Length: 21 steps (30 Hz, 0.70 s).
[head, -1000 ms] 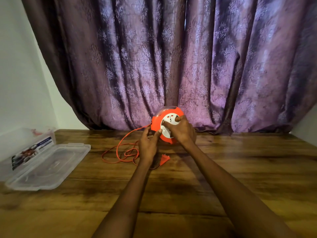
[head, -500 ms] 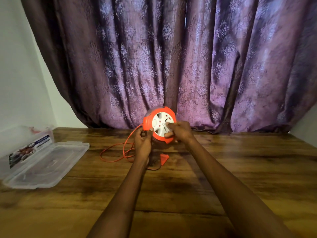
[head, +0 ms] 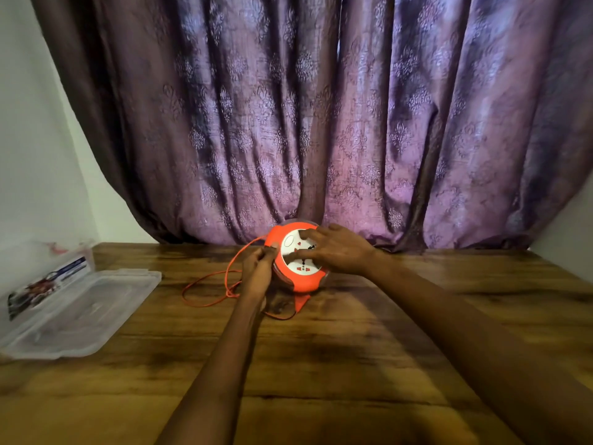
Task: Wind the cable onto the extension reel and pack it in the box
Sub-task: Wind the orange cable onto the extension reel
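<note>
One round orange plastic extension reel with a white socket face (head: pixel 296 259) is standing on edge at the far side of the brown wooden table (head: pixel 353 364), close to the purple patterned curtain (head: pixel 321 123). One thin orange cable (head: pixel 210 292) is lying in loose loops to its left. One clear plastic box (head: pixel 45 277) is sitting open at the table's left edge, lid down flat. The left hand (head: pixel 258 271) is pinching the cable at the reel's rim. The right hand (head: pixel 337 248) is resting spread on the socket face, fingers fairly straight.

It looks like a home room: a wooden table (head: pixel 353 364) stands directly before a long purple patterned curtain (head: pixel 288 123).
</note>
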Each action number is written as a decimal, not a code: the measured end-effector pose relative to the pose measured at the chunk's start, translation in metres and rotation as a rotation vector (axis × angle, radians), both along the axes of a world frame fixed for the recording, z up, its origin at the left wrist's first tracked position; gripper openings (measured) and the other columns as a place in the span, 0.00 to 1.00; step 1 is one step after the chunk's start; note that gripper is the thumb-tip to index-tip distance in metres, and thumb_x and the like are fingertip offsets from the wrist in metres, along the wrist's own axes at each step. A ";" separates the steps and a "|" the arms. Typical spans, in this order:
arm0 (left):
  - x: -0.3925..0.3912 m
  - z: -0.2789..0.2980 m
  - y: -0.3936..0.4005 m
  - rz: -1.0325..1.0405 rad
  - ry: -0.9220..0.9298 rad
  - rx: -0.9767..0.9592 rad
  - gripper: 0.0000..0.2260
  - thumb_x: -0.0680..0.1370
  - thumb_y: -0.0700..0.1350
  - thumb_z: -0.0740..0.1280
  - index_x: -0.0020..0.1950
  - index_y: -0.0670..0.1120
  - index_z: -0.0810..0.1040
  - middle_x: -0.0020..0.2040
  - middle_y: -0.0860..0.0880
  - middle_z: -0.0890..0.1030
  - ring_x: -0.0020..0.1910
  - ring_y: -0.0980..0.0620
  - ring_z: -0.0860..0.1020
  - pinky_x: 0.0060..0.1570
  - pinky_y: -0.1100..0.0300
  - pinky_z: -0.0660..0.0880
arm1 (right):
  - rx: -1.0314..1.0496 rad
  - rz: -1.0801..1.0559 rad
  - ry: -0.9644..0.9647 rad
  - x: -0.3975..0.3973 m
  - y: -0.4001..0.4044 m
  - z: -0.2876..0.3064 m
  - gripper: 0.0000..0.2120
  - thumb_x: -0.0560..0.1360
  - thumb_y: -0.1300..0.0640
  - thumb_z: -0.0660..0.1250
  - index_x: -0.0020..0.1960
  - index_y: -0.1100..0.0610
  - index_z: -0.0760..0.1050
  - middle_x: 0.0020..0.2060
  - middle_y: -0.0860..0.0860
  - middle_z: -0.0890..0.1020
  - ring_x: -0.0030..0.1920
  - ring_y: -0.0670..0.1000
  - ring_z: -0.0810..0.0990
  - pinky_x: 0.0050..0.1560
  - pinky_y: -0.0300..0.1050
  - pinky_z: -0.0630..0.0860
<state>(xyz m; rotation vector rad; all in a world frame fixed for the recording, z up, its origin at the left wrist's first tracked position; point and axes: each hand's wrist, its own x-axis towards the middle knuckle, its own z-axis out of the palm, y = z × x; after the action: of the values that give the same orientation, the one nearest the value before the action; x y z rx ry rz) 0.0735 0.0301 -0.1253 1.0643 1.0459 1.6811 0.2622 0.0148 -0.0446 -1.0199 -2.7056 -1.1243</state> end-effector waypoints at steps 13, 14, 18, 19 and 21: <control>0.025 -0.002 -0.010 -0.112 -0.082 0.075 0.08 0.79 0.39 0.69 0.58 0.47 0.78 0.40 0.53 0.85 0.36 0.56 0.81 0.34 0.58 0.79 | -0.052 -0.351 0.787 -0.020 0.008 -0.023 0.29 0.68 0.38 0.67 0.68 0.37 0.68 0.48 0.56 0.85 0.50 0.60 0.83 0.50 0.50 0.74; 0.025 -0.002 -0.010 -0.103 -0.074 0.087 0.09 0.79 0.39 0.70 0.58 0.46 0.79 0.43 0.51 0.86 0.39 0.53 0.82 0.39 0.54 0.81 | -0.100 -0.388 0.881 -0.025 0.007 -0.025 0.29 0.67 0.38 0.68 0.67 0.36 0.68 0.49 0.57 0.85 0.51 0.61 0.83 0.50 0.50 0.75; 0.028 -0.005 -0.009 -0.039 -0.049 0.091 0.16 0.78 0.37 0.70 0.65 0.38 0.75 0.58 0.36 0.82 0.48 0.49 0.82 0.50 0.53 0.81 | -0.340 -0.568 1.238 -0.036 0.009 -0.026 0.33 0.59 0.32 0.68 0.63 0.39 0.71 0.56 0.55 0.83 0.57 0.60 0.81 0.55 0.50 0.75; 0.029 -0.006 -0.010 -0.031 -0.047 0.093 0.18 0.78 0.38 0.71 0.66 0.37 0.73 0.58 0.35 0.82 0.48 0.49 0.83 0.49 0.54 0.81 | -0.412 -0.583 1.338 -0.036 0.012 -0.024 0.34 0.58 0.32 0.69 0.62 0.44 0.75 0.56 0.54 0.83 0.57 0.58 0.81 0.56 0.50 0.75; 0.031 -0.008 -0.010 -0.023 -0.028 0.105 0.17 0.77 0.38 0.71 0.65 0.37 0.73 0.57 0.35 0.82 0.51 0.45 0.82 0.53 0.51 0.81 | -0.616 -0.501 1.573 -0.033 0.016 -0.023 0.33 0.59 0.33 0.70 0.53 0.56 0.82 0.45 0.54 0.87 0.46 0.55 0.86 0.49 0.50 0.81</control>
<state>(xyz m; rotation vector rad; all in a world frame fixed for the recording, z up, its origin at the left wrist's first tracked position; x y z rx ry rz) 0.1042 0.0204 -0.1330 1.1119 0.9327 1.7440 0.2293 0.0311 -0.0672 -1.6242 -1.4049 0.5617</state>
